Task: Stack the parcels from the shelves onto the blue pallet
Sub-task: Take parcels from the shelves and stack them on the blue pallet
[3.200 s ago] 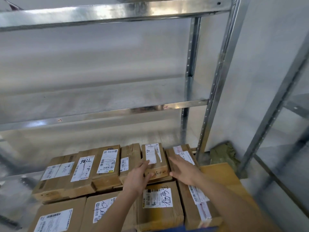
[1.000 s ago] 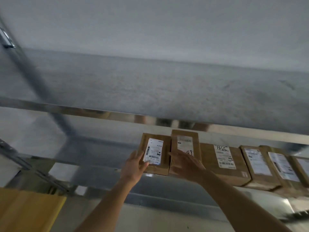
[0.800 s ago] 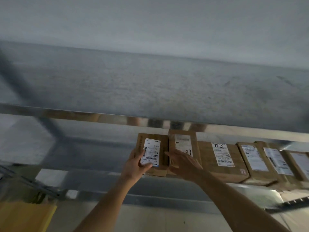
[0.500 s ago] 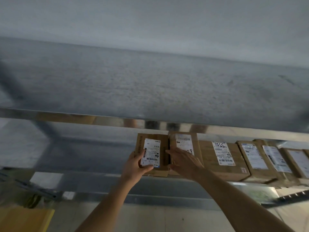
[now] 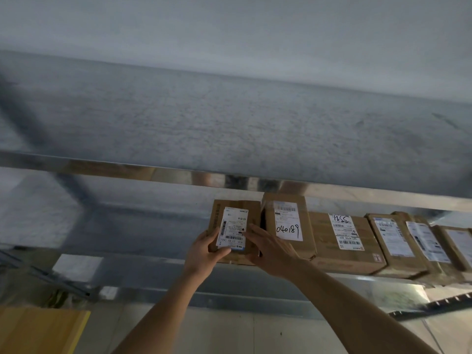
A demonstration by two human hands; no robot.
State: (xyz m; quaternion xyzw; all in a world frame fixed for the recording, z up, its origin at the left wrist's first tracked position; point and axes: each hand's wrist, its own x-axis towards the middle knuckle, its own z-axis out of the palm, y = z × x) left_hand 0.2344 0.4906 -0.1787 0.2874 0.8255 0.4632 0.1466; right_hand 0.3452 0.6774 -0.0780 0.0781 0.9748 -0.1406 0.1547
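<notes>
While both forearms reach up, the left hand (image 5: 201,254) grips the leftmost parcel (image 5: 233,229) at the shelf's (image 5: 281,300) front edge, thumb curled over its label; the right hand (image 5: 270,251) clasps its right side. Left lies bare shelf; right, the "040189" parcel (image 5: 288,226) touches it.

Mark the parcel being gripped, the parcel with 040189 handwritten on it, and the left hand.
gripped parcel (image 5: 238,213), head view, upper cardboard face beside its label
040189 parcel (image 5: 288,229), head view, handwritten part of its label
left hand (image 5: 201,254), head view, back of hand
</notes>
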